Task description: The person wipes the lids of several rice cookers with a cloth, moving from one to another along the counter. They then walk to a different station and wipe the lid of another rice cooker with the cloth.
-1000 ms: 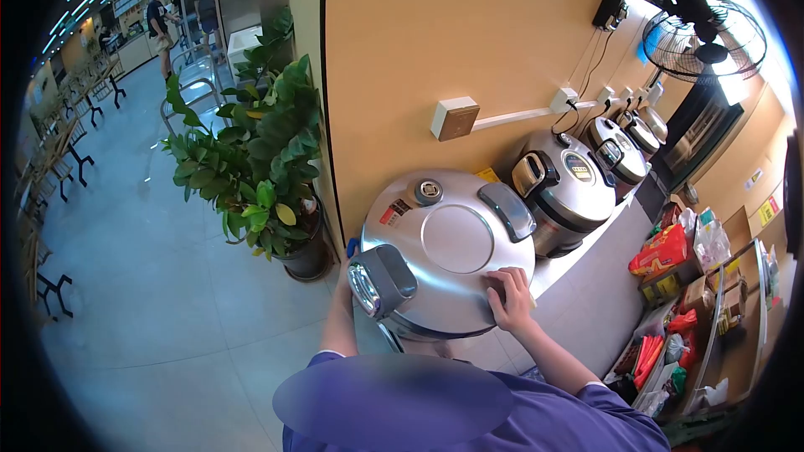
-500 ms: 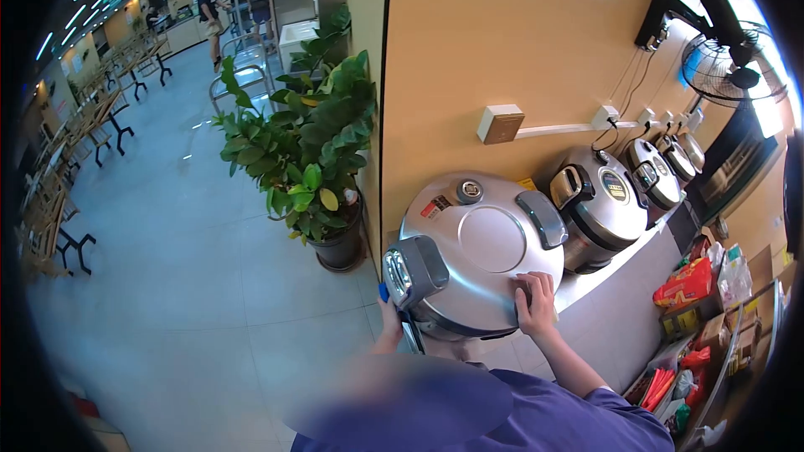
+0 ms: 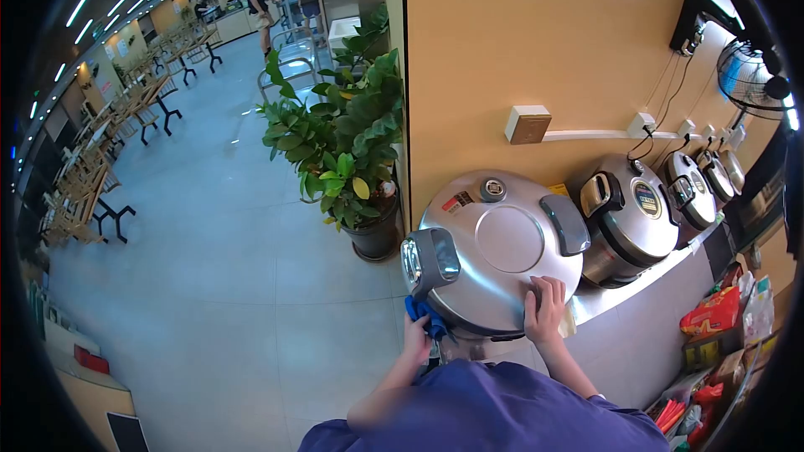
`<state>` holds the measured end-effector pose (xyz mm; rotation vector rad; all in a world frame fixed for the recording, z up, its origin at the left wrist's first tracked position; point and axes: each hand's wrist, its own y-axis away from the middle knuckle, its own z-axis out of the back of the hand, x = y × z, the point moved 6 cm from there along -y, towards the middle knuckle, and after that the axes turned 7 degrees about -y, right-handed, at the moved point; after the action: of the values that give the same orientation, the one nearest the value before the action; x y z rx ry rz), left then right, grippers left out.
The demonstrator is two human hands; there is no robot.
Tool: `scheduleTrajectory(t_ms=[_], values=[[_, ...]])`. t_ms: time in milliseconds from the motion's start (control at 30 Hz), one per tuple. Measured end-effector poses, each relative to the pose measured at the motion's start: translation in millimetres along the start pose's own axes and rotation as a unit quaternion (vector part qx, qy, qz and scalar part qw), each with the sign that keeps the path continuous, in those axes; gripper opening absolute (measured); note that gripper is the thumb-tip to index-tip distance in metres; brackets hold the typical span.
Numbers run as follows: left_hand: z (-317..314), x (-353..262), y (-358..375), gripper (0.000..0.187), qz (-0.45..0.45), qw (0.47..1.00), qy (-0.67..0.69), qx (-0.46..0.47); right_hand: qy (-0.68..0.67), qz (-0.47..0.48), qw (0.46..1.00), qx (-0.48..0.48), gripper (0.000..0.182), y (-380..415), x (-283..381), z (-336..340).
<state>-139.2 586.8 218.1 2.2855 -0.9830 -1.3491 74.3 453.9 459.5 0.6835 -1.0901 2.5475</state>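
A large round cooker with a silver lid (image 3: 509, 238) stands against the wall. Its grey latch (image 3: 430, 259) is at the lid's left edge. My left hand (image 3: 416, 340) is closed on a blue cloth (image 3: 428, 318) beside the cooker, just below that latch. On the lid's near right edge rests my right hand (image 3: 546, 310), fingers bent around a dark part there; the palm side is hidden. A pale yellowish item (image 3: 569, 322) shows by my right wrist.
Smaller cookers (image 3: 632, 213) line the wall to the right, below sockets and a fan (image 3: 749, 75). A potted plant (image 3: 352, 151) stands left of the wall corner. Bags and boxes (image 3: 712, 318) lie at right. Tables (image 3: 126, 125) and a person (image 3: 258, 8) are farther off.
The view has shifted, so the scene sits farther right. More of the blue cloth and my left forearm now shows. My right hand stays at the lid's edge.
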Motion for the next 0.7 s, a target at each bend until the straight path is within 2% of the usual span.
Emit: scheduleTrajectory(t_ms=[33, 233, 300, 367, 400, 467, 500, 533, 567, 633, 700], values=[[0, 0, 6, 0.054, 0.010, 1.000, 0.003, 0.001, -0.008, 0.000, 1.000, 0.003, 0.029, 0, -1, 0], [-35, -24, 56, 0.053, -0.043, 0.998, 0.043, 0.018, -0.030, 0.022, 0.999, 0.006, 0.029, -1, 1, 3], [-45, -25, 70, 0.055, -0.073, 0.997, 0.020, 0.007, -0.030, 0.036, 0.999, -0.002, 0.029, 0, 0, 4], [-48, -32, 81, 0.055, -0.204, 0.967, -0.142, -0.047, -0.039, 0.038, 0.998, 0.000, 0.030, 1, -1, 5], [-54, -30, 88, 0.055, -0.201, 0.968, -0.145, -0.049, -0.047, 0.044, 0.998, -0.001, 0.030, 1, -1, 6], [-75, -47, 116, 0.062, -0.307, 0.908, -0.277, -0.076, -0.056, 0.041, 0.998, -0.001, 0.030, 2, -3, 7], [-81, -47, 121, 0.062, -0.304, 0.908, -0.279, -0.076, -0.065, 0.042, 0.997, -0.001, 0.030, 3, -3, 8], [-92, -58, 133, 0.064, -0.403, 0.824, -0.383, -0.109, -0.073, 0.038, 0.997, 0.006, 0.032, 4, -4, 8], [-107, -65, 146, 0.066, -0.492, 0.716, -0.475, -0.138, -0.073, 0.037, 0.997, 0.006, 0.032, 5, -6, 7], [-125, -71, 152, 0.068, -0.509, 0.696, -0.489, -0.132, -0.097, 0.034, 0.995, -0.015, 0.033, 6, -11, 10], [-159, -75, 153, 0.071, -0.541, 0.624, -0.564, 0.005, -0.111, 0.038, 0.993, -0.022, 0.035, 8, -15, 11]])
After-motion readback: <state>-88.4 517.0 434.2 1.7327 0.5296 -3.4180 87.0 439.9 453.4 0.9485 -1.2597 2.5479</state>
